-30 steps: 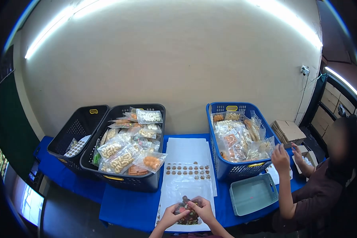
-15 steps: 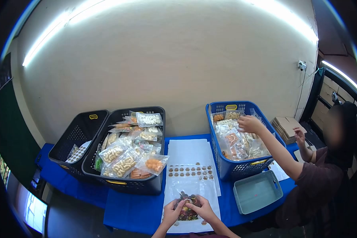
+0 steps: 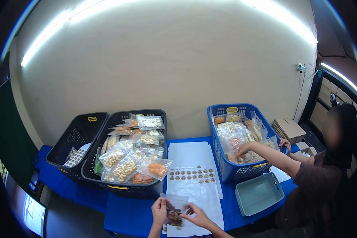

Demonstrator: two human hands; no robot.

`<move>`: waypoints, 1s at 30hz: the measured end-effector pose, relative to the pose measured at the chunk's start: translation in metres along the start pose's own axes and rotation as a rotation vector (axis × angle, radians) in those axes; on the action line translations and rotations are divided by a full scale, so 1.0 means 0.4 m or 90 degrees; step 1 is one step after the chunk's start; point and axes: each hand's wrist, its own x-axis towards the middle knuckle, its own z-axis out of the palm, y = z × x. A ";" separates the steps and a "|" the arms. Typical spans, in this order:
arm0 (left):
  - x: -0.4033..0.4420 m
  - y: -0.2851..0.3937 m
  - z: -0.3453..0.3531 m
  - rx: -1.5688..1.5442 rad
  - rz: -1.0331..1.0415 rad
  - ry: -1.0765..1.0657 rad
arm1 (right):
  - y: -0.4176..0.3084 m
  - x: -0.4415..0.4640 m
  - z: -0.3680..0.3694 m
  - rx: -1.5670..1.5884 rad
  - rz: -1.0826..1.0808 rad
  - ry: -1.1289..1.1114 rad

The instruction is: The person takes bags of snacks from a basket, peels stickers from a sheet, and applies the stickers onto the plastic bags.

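Observation:
My left hand (image 3: 159, 210) pinches the left edge of a clear plastic bag (image 3: 174, 212) with dark, mixed-coloured contents. At the bag's right side is my right hand (image 3: 196, 216), its fingers bent against the plastic. The bag is held upright over the lower part of a white sheet (image 3: 189, 154). Rows of small round brown stickers (image 3: 191, 173) lie on that sheet beyond my hands. Left of the sheet, a black basket (image 3: 137, 191) is heaped with clear bags of white and orange pieces.
A blue basket (image 3: 242, 174) of bags stands right of the sheet; a co-worker's hand (image 3: 244, 150) reaches into it. In front of it is a grey-green tray (image 3: 260, 194). Another black basket (image 3: 77, 131) at far left holds a sticker sheet. Cardboard (image 3: 288, 131) lies at the right.
My hands have moved left and apart, and the bag now hangs upright between them. The co-worker's hand has gone down into the blue basket; the other hand has lowered to its rim.

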 end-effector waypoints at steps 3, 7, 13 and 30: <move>0.027 0.043 -0.013 0.334 0.230 -0.030 | -0.029 0.019 -0.048 -0.131 -0.126 0.166; 0.015 0.083 0.025 0.414 0.334 -0.232 | -0.089 0.054 -0.074 -0.310 -0.273 0.130; -0.015 0.072 -0.036 0.377 0.254 -0.064 | -0.107 0.083 0.049 -0.202 -0.276 0.049; -0.045 0.060 -0.106 0.372 0.259 0.251 | -0.020 0.039 0.103 0.091 -0.096 -0.110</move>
